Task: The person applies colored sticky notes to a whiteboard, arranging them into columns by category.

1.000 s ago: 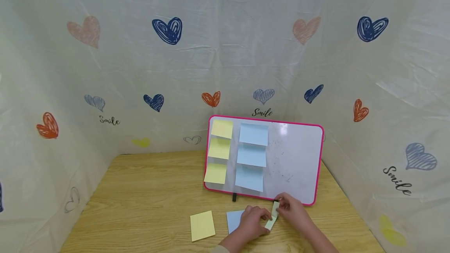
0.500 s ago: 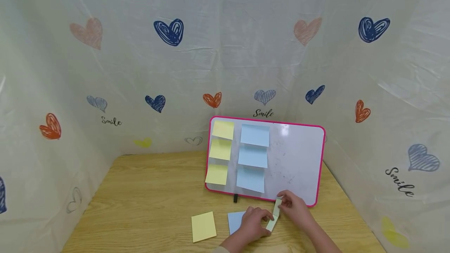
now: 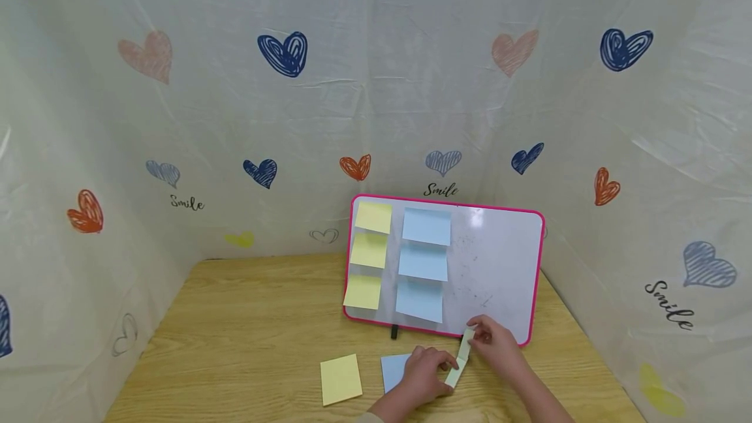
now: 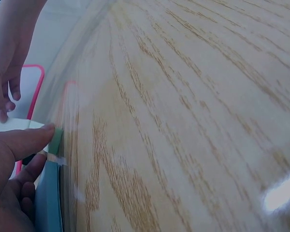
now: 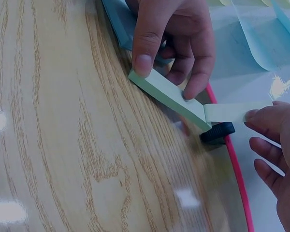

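My left hand (image 3: 421, 374) grips a narrow pad of pale green sticky notes (image 5: 171, 99) by its two ends, low over the table. Between thumb and fingers of my right hand (image 3: 495, 344) is the free end of the top green sheet (image 5: 227, 112). That sheet stands folded up from the pad and is still joined to it at the far end. Partly covered by the left hand is a blue sticky-note pad (image 3: 393, 371). A yellow sticky-note pad (image 3: 341, 380) lies to its left on the table.
Behind the hands leans a whiteboard (image 3: 493, 260) with a pink frame, on black feet (image 3: 394, 331). Its left side carries a column of yellow notes (image 3: 368, 250) and, beside that, one of blue notes (image 3: 423, 261). A heart-printed curtain (image 3: 376, 103) surrounds the wooden table (image 3: 252, 318).
My right hand has moved slightly up and away from the left, lifting the green sheet further off its pad. The left hand keeps its hold; the head view has shifted a little.
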Action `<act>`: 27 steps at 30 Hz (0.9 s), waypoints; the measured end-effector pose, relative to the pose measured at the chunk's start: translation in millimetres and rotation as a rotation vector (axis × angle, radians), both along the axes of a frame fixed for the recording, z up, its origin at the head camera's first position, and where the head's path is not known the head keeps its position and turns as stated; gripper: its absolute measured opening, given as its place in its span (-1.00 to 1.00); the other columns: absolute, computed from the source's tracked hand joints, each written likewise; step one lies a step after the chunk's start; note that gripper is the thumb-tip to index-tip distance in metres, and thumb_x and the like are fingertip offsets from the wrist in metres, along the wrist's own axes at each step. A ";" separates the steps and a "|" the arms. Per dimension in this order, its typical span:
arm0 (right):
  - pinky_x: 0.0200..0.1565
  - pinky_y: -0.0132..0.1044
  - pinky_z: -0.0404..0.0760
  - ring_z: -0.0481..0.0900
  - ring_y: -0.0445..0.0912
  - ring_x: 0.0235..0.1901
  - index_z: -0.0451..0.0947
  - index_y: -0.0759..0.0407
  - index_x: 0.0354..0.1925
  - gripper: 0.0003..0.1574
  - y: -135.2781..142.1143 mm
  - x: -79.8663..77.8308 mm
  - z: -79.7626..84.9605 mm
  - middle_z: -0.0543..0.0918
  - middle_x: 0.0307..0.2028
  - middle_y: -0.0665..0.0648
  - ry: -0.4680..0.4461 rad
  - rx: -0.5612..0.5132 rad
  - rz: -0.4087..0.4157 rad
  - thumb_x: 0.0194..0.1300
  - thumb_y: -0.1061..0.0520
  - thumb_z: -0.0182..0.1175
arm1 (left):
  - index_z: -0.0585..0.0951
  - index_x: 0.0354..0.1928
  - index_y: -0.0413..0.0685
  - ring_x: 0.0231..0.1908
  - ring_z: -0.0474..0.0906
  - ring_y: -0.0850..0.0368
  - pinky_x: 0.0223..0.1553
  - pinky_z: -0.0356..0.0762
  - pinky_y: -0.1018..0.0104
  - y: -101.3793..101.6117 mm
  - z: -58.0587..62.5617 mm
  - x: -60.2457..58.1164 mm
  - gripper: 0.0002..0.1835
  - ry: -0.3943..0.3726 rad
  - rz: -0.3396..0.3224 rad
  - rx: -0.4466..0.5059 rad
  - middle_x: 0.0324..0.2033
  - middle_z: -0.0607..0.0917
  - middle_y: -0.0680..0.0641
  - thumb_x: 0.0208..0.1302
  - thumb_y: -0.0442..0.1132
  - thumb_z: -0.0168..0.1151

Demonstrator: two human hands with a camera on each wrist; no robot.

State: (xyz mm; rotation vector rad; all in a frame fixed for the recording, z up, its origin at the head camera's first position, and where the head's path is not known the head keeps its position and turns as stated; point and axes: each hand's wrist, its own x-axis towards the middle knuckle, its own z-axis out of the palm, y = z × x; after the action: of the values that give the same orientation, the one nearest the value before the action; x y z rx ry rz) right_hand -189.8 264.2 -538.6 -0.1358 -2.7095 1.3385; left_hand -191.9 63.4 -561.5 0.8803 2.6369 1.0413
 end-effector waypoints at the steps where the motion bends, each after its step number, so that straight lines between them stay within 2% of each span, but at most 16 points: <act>1: -0.31 -0.33 0.55 0.51 -0.14 -0.39 0.58 0.14 -0.17 -0.65 0.2 0.0 0.5 0.54 -0.46 -0.03 -0.001 -0.001 -0.002 0.08 0.42 0.34 | 0.67 -0.21 0.26 -0.32 0.24 0.37 -0.28 0.25 0.42 0.1 0.2 0.1 -0.59 -0.001 0.000 0.000 -0.40 0.51 0.28 -0.16 -0.18 0.62; 12: -0.36 -0.35 0.51 0.47 -0.16 -0.44 0.58 0.14 -0.17 -0.64 4.1 -2.6 2.8 0.53 -0.48 -0.04 0.030 0.008 0.000 0.06 0.42 0.36 | 0.67 -0.20 0.24 -0.31 0.25 0.36 -0.27 0.25 0.41 0.0 3.0 0.8 -0.60 -0.013 -0.003 -0.002 -0.40 0.51 0.27 -0.14 -0.19 0.61; 20: -0.39 -0.34 0.50 0.47 -0.15 -0.45 0.59 0.16 -0.17 -0.66 4.7 -4.2 8.1 0.53 -0.48 -0.03 0.026 0.019 0.011 0.08 0.42 0.35 | 0.68 -0.21 0.23 -0.32 0.23 0.37 -0.28 0.23 0.43 -0.1 0.5 0.7 -0.60 -0.009 -0.007 0.006 -0.41 0.50 0.27 -0.15 -0.20 0.62; 27: -0.38 -0.35 0.50 0.47 -0.16 -0.45 0.59 0.18 -0.16 -0.67 7.2 -7.0 18.3 0.53 -0.47 -0.03 0.093 0.046 0.003 0.08 0.41 0.36 | 0.70 -0.21 0.26 -0.31 0.24 0.37 -0.27 0.25 0.41 0.1 -4.3 -1.6 -0.63 0.009 -0.010 -0.019 -0.41 0.48 0.31 -0.13 -0.17 0.61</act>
State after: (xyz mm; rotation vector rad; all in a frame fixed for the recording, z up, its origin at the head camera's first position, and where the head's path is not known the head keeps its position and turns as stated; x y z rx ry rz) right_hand -196.9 271.4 -520.3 -0.0638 -2.6618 1.2502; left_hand -193.6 63.5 -565.9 0.8955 2.6421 1.0100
